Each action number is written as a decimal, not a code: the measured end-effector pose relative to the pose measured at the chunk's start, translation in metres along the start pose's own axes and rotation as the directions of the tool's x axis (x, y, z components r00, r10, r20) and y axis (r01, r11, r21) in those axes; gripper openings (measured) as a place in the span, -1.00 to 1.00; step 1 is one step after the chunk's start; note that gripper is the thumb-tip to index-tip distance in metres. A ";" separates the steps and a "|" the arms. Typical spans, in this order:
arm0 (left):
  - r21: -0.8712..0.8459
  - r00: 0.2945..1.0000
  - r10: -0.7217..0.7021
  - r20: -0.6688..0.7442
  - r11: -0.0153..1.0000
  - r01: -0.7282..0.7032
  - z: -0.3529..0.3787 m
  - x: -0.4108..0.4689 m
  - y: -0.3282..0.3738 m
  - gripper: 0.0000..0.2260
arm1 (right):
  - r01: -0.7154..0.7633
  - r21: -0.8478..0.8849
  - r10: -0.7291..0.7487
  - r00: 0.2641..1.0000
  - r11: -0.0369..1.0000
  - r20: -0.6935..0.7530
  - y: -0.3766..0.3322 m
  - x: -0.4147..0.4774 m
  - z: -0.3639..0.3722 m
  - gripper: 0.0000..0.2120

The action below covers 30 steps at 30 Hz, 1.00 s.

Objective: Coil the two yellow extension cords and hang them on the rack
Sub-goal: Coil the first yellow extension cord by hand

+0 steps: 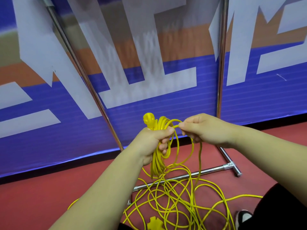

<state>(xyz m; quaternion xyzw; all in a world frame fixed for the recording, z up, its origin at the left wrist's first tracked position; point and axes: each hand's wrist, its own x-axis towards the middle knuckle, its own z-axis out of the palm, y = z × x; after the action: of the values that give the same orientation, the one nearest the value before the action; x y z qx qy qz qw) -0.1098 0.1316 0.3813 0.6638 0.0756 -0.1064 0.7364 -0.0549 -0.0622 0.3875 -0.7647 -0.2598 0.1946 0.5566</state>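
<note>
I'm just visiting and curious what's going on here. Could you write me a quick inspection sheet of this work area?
Surface: red floor, bare apart from the cord and the rack's feet.
Job's things: a bundle of yellow cord loops with a plug on top; metal rack, nothing hung on the parts in view.
Clutter: nothing seen.
Grippers: left hand closed around the bundle; right hand pinching one loop in its fingers.
Cables: loose cord tangled on the floor over the rack's base bar; a yellow socket block at the bottom edge.
Surroundings: blue, white and orange banner behind the rack; a shoe.
</note>
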 end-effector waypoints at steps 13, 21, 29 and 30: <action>-0.440 0.917 0.172 -0.360 0.836 -0.329 -0.091 -0.005 0.053 -0.80 | -0.265 -0.035 0.267 0.954 0.964 0.133 0.035 -0.005 -0.011 -0.67; -0.271 0.869 0.100 -0.484 0.927 -0.258 -0.093 0.001 0.035 -0.88 | -0.284 0.230 0.319 0.938 0.931 -0.134 0.019 0.002 -0.012 -0.73; -0.261 0.946 0.115 -0.303 0.945 -0.199 -0.083 -0.010 0.033 -0.87 | -0.306 0.218 0.342 0.927 0.927 -0.153 0.015 0.001 -0.004 -0.74; -0.216 0.953 0.113 -0.282 0.960 -0.178 -0.078 -0.011 0.032 -0.88 | -0.297 0.210 0.331 0.931 0.931 -0.151 0.014 0.001 -0.003 -0.74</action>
<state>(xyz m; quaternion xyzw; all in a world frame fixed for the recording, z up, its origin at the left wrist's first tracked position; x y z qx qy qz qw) -0.1100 0.2127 0.4063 0.5821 0.1370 0.0490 0.8000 -0.0500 -0.0677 0.3749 -0.7564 -0.0621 0.2331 0.6079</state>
